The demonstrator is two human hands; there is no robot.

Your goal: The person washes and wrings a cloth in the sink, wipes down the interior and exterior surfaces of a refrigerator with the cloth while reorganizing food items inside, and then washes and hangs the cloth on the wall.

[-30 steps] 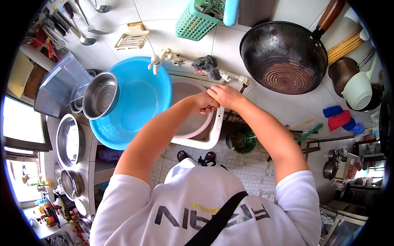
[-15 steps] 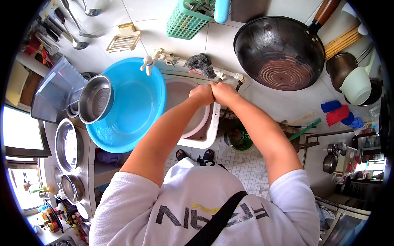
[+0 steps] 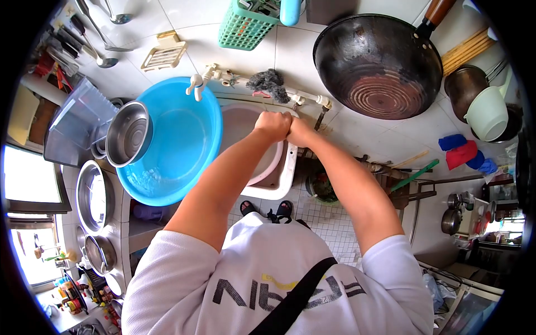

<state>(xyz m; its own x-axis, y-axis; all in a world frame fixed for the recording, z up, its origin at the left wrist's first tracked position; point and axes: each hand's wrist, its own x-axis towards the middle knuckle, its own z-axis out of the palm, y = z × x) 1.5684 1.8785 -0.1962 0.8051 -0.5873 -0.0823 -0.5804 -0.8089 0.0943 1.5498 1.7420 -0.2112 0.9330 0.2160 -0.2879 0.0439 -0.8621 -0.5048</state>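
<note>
My left hand point(image 3: 273, 125) and my right hand point(image 3: 300, 130) are pressed together above the right rim of the white sink point(image 3: 291, 167). Both are closed with knuckles up, and whatever they may grip is hidden beneath the fingers. Under and left of my left hand, a pale pink basin point(image 3: 234, 125) sits in the sink. Just beyond my hands, a dark grey scouring pad point(image 3: 269, 84) rests on the white water pipe point(image 3: 310, 96). To the left stands a large blue basin point(image 3: 187, 145) with a little water at its bottom, below a white tap point(image 3: 195, 85).
A metal bowl point(image 3: 128, 134) overlaps the blue basin's left edge. On the tiled wall hang a wok point(image 3: 374, 67), a green basket point(image 3: 245, 27), a soap rack point(image 3: 164, 53) and several ladles. A dark bucket point(image 3: 321, 187) stands on the floor right of the sink.
My hands stay together but have turned a little: the left knuckles sit slightly higher and the right hand slightly lower. The whole view has shifted a little.
</note>
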